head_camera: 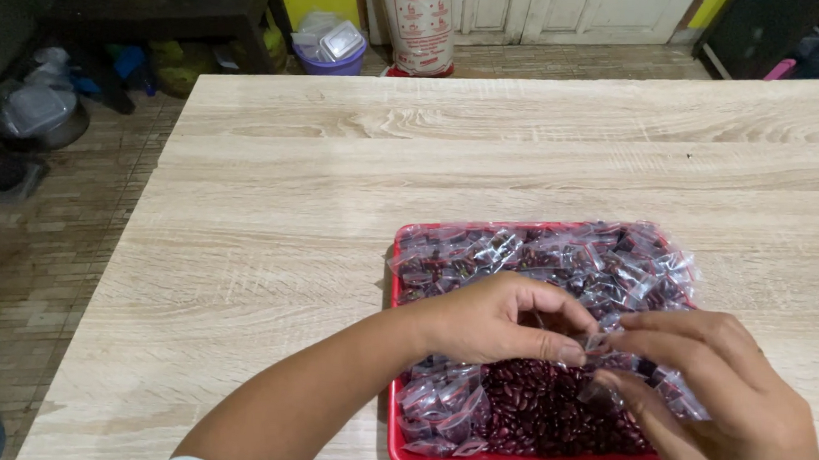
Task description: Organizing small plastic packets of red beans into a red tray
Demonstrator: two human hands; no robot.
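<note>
Both hands meet over the red tray (pixel 396 447), which sits on the light wood worktop (pixel 337 178). The left hand (pixel 499 319) and the right hand (pixel 712 391) are pinching the same small clear bag (pixel 600 344) between fingertips, right where they touch. Under the hands there's a heap of loose dark red beans (pixel 540 413), and filled little bags (pixel 560 253) are piled just beyond the hands and beside the left wrist.

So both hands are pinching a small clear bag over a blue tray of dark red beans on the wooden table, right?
Not quite: the tray is red, not blue, as the head view shows. Left hand and right hand do pinch a small clear bag over the beans on the wooden table.
</note>
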